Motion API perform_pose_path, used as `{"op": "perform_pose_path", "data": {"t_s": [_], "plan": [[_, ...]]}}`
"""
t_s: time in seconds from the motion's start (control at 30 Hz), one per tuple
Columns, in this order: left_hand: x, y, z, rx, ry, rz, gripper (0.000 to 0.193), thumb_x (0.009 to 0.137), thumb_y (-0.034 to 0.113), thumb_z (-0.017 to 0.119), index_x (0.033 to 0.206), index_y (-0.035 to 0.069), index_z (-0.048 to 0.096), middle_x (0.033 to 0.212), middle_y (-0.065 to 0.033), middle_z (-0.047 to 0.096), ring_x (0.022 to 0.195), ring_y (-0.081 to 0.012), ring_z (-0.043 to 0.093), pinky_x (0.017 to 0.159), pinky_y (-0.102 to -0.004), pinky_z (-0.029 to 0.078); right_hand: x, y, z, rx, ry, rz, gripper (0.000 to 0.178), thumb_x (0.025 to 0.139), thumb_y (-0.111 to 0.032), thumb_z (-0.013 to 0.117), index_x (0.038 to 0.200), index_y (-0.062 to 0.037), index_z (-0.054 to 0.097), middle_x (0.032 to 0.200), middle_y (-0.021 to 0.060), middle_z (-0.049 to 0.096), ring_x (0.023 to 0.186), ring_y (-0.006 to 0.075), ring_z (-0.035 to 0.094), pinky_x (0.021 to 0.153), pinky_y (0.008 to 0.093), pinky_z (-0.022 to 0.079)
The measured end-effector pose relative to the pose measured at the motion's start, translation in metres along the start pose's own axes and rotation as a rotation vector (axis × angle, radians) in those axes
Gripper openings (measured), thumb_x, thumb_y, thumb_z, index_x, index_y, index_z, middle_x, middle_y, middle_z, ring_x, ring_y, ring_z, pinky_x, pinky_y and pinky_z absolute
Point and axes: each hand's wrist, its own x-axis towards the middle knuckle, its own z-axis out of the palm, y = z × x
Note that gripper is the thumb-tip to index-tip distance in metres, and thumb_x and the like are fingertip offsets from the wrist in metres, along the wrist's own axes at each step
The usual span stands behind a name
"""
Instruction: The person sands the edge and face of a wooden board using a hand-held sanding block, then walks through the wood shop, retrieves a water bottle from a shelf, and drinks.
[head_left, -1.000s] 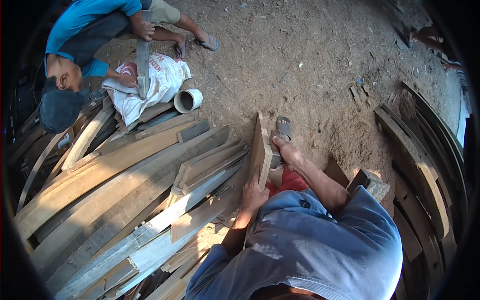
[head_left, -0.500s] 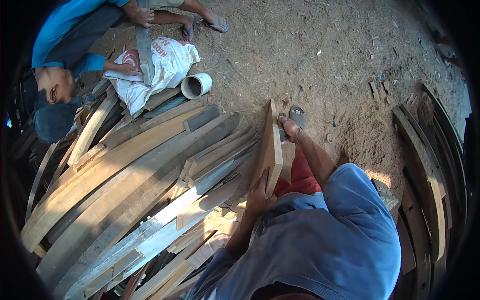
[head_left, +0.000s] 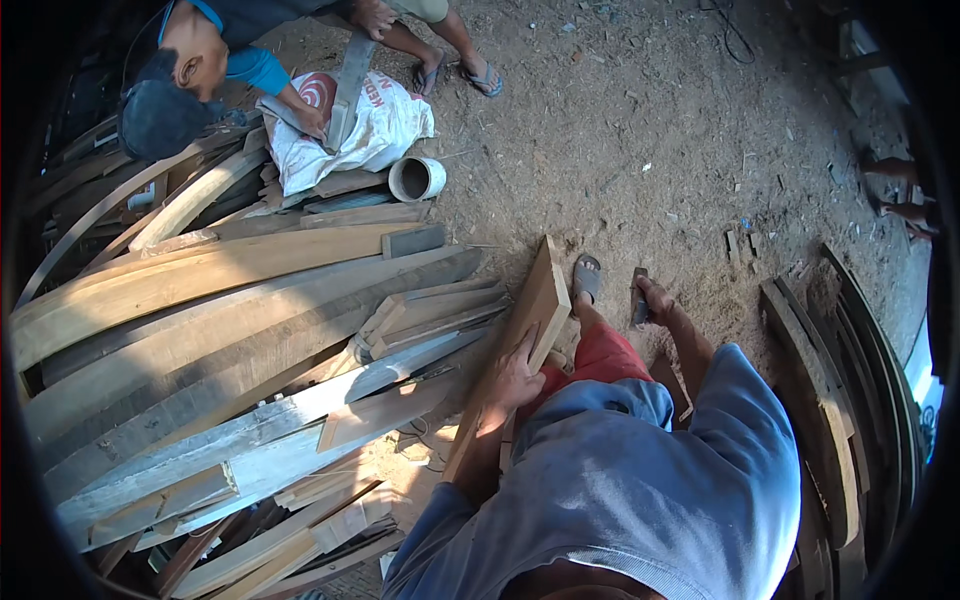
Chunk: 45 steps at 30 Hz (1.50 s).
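Observation:
My left hand [head_left: 518, 374] grips a thick wooden board [head_left: 532, 306] that stands tilted on its edge in front of me, its far end on the ground. Off to the right of the board, my right hand [head_left: 657, 299] holds a small dark flat block [head_left: 639, 296] by one end. What kind of tool the block is cannot be made out. It is apart from the board, above the dirt beside my sandalled foot [head_left: 587, 279].
Curved timbers [head_left: 220, 285] are piled on my left, more planks [head_left: 826, 400] on my right. At upper left a co-worker [head_left: 245, 60] handles a grey wooden piece [head_left: 350, 88] over a white sack [head_left: 385, 130]. A white pipe-like container [head_left: 432, 178] lies near the sack.
My right hand has moved right with the dark block, away from the board's face. My left hand has shifted along the board, which leans more to the left. The view has turned slightly.

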Motion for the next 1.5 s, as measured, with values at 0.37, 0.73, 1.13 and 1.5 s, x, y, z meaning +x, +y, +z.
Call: {"op": "perform_pose_path", "data": {"t_s": [0.37,0.73,1.13,1.5], "plan": [[-0.018,-0.027,-0.009,0.109,0.158,0.034,0.076,0.07,0.016,0.064,0.143,0.009,0.044,0.122,-0.0262,0.063,0.113,-0.0447,0.059,0.099,-0.05,0.047,-0.058,0.026,0.079,-0.186,-0.085,-0.058,0.038,0.095,-0.054,0.05,0.094,-0.017,0.056,0.075,0.0034,0.052,0.059,0.0202,0.051,0.053,0.0433,0.048],[-0.144,-0.148,-0.004,0.262,0.107,-0.029,0.059,0.077,0.028,0.065,0.129,0.003,0.052,0.11,-0.0275,0.066,0.105,-0.0462,0.062,0.094,-0.0542,0.049,-0.143,0.089,0.111,-0.649,-0.092,-0.203,0.046,0.091,-0.053,0.056,0.112,-0.0119,0.063,0.095,0.0074,0.064,0.081,0.0236,0.062,0.069,0.0462,0.052],[-0.172,-0.168,0.017,0.159,0.095,0.093,0.056,0.074,0.025,0.066,0.117,-0.009,0.054,0.109,-0.0336,0.064,0.108,-0.0476,0.061,0.092,-0.0522,0.05,-0.21,0.153,0.125,-0.091,-0.168,-0.414,0.046,0.091,-0.033,0.07,0.127,-0.0066,0.057,0.097,0.0051,0.065,0.083,0.0153,0.063,0.065,0.0344,0.053],[-0.144,-0.206,0.031,0.228,0.064,0.033,0.048,0.072,0.025,0.063,0.101,-0.012,0.067,0.108,-0.0364,0.063,0.108,-0.0449,0.063,0.093,-0.046,0.051,-0.311,0.09,0.267,-0.962,-0.225,-1.031,0.07,0.066,-0.036,0.083,0.112,0.0049,0.051,0.109,0.022,0.061,0.104,0.0359,0.06,0.088,0.0445,0.049]]}}
